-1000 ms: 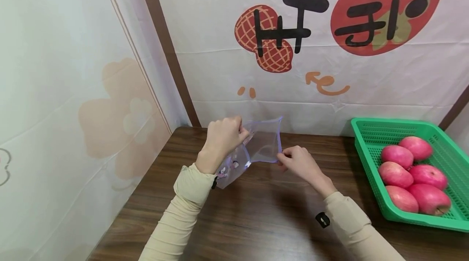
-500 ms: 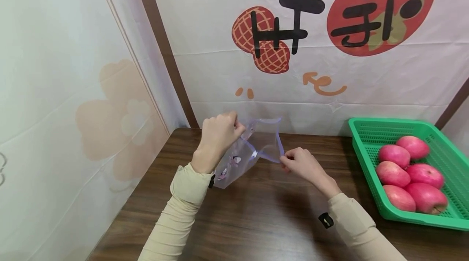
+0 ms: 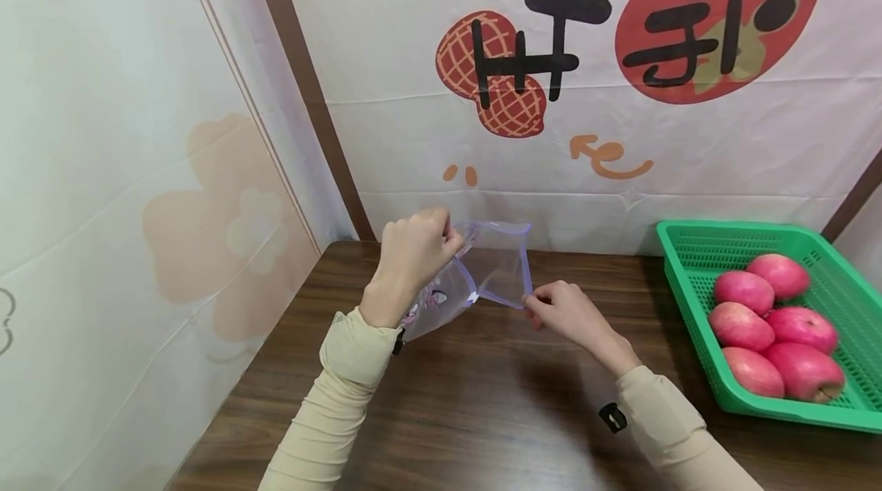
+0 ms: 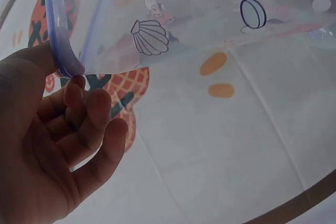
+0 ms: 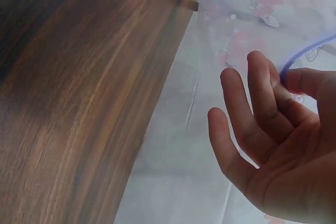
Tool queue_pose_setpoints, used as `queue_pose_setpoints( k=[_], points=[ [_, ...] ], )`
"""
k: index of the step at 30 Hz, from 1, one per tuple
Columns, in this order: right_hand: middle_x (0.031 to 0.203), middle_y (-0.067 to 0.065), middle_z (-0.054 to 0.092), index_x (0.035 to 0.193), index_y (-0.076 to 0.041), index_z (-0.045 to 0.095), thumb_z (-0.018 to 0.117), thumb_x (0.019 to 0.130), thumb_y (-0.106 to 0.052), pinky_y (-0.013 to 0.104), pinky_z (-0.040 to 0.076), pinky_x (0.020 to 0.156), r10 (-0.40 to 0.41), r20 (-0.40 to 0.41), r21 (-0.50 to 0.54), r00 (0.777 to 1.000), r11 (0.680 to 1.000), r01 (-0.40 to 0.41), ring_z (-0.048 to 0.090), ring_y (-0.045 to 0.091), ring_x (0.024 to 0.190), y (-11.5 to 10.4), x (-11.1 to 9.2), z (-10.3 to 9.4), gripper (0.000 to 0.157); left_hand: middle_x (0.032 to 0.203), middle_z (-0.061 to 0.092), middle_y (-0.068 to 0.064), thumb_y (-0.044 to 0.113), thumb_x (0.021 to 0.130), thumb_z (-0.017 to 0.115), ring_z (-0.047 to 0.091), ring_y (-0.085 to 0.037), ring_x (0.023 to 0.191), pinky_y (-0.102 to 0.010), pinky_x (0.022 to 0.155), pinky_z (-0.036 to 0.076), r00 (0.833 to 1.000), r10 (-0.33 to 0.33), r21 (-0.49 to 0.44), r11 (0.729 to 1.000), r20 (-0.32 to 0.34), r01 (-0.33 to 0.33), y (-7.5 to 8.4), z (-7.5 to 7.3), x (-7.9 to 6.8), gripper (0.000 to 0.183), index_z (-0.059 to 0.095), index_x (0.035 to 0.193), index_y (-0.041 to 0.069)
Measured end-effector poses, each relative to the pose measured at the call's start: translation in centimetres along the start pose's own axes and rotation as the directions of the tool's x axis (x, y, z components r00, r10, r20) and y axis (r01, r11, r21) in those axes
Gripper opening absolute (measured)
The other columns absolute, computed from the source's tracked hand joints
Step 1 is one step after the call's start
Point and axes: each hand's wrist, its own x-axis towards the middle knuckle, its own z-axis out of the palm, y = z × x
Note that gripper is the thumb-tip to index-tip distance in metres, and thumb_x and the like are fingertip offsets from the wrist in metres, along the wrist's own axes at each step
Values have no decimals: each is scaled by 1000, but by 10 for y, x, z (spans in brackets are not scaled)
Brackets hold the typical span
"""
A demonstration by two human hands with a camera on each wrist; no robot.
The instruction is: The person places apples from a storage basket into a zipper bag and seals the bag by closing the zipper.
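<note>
A clear zipper bag (image 3: 441, 299) with purple edging and small printed pictures is stretched between my two hands above the table. My left hand (image 3: 413, 257) pinches its top corner. In the left wrist view thumb and index finger grip the purple zip edge (image 4: 60, 30), beside a printed shell (image 4: 150, 38). My right hand (image 3: 568, 315) pinches the opposite corner; in the right wrist view its thumb and index finger hold the purple edge (image 5: 307, 51) while the other fingers spread loosely. The bag's mouth gapes, and a white slider (image 3: 472, 297) sits on the near edge.
A green plastic basket (image 3: 696, 338) stands at the right of the brown wooden table (image 3: 482, 414), with several red apples (image 3: 802, 368) in it. A printed white cloth (image 3: 413, 139) hangs behind the table, and another pale cloth (image 3: 103, 284) hangs along the left.
The bag's mouth has shifted shape between the hands, and its lower body has swung up and left. Both hands keep their grip and have barely moved.
</note>
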Motion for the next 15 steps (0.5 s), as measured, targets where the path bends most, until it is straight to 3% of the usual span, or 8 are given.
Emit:
queue_pose_setpoints(
  k=[8, 15],
  points=[
    [64, -2, 66, 74, -16, 67, 54, 99, -39, 27, 39, 55, -53, 5, -11, 999, 999, 53, 46, 9, 55, 2, -3, -6, 36, 57, 52, 2, 15, 73, 61, 44, -18, 43, -34, 39, 35, 999, 9, -12, 1000, 47, -8, 8, 13, -5, 10, 54, 66, 13],
    [71, -8, 67, 85, -20, 69, 57, 98, -37, 31, 48, 66, -91, -1, -49, 996, 995, 91, 62, 12, 69, 1, -12, -19, 25, 58, 54, 4, 15, 74, 63, 47, -17, 44, -33, 40, 36, 994, -7, -60, 998, 106, 13, 10, 16, -6, 11, 55, 67, 15]
  ],
)
